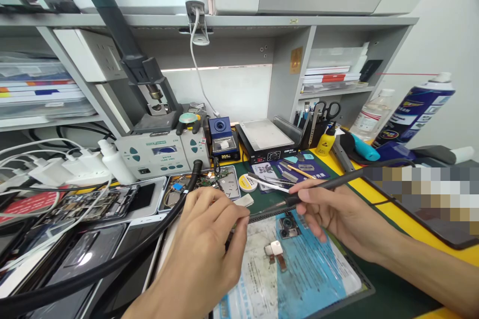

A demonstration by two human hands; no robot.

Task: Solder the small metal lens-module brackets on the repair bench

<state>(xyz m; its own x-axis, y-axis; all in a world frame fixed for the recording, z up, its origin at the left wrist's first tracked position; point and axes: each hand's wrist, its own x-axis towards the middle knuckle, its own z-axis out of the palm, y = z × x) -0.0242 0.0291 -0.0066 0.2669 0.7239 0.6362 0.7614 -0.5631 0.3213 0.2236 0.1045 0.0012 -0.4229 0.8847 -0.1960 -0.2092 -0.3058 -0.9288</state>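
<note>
My right hand (329,207) grips a soldering iron (292,201) by its slim black handle. The iron's thin metal tip points left, toward my left hand, and its cable trails back to the right. My left hand (211,239) is closed in a pinch, thumb against fingers, over the left side of the work mat. Whatever sits in that pinch is hidden; only a dark bit shows under the fingers. On the blue and white mat (318,279), between the hands, lie a small silvery part with brown flex tails (276,249) and a black camera module (289,224).
Behind the mat stand a grey soldering station (164,152), a tray of small boards (232,184) and a heating plate (267,134). A thick black hose (123,259) crosses the left side over several phones. A yellow bottle (326,140) and spray can (415,109) stand right.
</note>
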